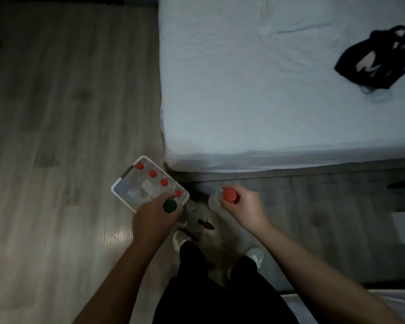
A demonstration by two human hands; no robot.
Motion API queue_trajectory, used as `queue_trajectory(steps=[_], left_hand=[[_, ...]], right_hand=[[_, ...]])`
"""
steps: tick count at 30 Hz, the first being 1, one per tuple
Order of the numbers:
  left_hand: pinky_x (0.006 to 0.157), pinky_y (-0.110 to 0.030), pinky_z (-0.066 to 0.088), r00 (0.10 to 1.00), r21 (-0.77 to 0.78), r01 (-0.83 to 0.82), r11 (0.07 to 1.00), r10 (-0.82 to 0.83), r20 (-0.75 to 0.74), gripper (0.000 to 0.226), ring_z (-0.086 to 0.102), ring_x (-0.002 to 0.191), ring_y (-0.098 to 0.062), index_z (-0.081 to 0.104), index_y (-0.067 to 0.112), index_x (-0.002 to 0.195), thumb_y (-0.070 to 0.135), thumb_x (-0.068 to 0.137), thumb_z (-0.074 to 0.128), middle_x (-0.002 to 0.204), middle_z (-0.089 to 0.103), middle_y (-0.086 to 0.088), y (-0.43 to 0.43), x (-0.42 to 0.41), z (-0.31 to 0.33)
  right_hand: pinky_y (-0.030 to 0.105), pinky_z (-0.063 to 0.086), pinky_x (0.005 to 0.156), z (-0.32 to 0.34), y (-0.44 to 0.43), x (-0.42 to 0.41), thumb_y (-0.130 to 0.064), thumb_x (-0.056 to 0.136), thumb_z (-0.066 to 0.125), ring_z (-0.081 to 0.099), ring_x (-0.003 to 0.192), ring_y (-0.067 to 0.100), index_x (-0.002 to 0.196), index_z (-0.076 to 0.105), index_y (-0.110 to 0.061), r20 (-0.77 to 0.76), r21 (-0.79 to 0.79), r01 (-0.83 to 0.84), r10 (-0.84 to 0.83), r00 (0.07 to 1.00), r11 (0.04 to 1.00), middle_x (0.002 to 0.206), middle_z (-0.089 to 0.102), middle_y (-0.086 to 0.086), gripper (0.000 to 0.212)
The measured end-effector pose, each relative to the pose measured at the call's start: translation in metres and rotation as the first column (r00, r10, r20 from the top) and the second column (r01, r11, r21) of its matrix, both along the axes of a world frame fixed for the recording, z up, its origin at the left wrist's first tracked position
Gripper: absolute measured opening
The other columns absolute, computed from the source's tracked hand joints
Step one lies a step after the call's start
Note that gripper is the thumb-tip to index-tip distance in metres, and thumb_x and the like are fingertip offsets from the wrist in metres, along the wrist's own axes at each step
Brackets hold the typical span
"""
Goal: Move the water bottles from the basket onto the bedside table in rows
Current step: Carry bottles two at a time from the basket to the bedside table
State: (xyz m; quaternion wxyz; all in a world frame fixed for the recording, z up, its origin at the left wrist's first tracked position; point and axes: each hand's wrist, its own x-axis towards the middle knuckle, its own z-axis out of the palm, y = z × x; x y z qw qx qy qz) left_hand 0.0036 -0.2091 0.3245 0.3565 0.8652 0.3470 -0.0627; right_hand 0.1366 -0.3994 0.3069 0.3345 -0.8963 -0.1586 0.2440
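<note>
The left grip (157, 211) was closed round a green-capped bottle (170, 205) over the near corner of the basket (124, 181); the right grip (243, 204) was closed round a red-capped bottle (229, 195) beside it. Four more red-capped bottles (153, 173) stood along one basket edge. Held only near the caps, either bottle could be let slip.

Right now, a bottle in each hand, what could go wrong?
1. The left hand grips the green-capped bottle close beside the four red-capped bottles left in the basket; lifting could knock the nearest one over.
2. The right hand holds its red-capped bottle only near the cap, so it may slip.
3. The bedside table is out of view; turning could kick the basket.
</note>
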Motion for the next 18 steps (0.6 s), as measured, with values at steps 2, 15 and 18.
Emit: queue_trajectory(steps=[2,15,18], left_hand=[[0.076,-0.031,0.055,0.998,-0.025,0.013,1.0,-0.012,0.057,0.027,0.063,0.081,-0.01,0.065,0.033,0.108,0.038,0.082,0.065,0.093,0.069,0.008,-0.024,0.013,0.012],[0.08,-0.031,0.053,0.948,0.021,0.072,0.997,-0.075,0.31,0.022,0.066,0.089,-0.014,0.071,0.029,0.096,0.034,0.076,0.073,0.093,0.073,0.006,-0.2,0.103,0.061],[0.079,-0.034,0.055,0.947,-0.004,0.088,0.996,-0.082,0.311,0.022,0.067,0.087,-0.015,0.071,0.03,0.09,0.041,0.072,0.073,0.089,0.073,0.007,-0.239,0.124,0.063]], right_hand=[[0.034,0.056,0.076,0.01,-0.033,0.004,-0.039,0.071,0.074,0.068,0.081,0.01,0.1,0.068,-0.034,-0.003,0.021,0.108,-0.108,0.994,0.994,0.087,0.074,-0.006,0.03],[0.033,0.056,0.075,0.065,-0.234,0.042,-0.021,0.075,0.073,0.064,0.075,0.004,0.079,0.065,-0.029,0.021,0.219,0.452,-0.467,0.884,0.865,0.074,0.068,-0.008,0.011],[0.018,0.05,0.067,0.082,-0.277,0.052,-0.015,0.076,0.073,0.061,0.068,-0.001,0.073,0.063,-0.03,0.018,0.271,0.497,-0.521,0.854,0.824,0.07,0.066,-0.009,0.018]])
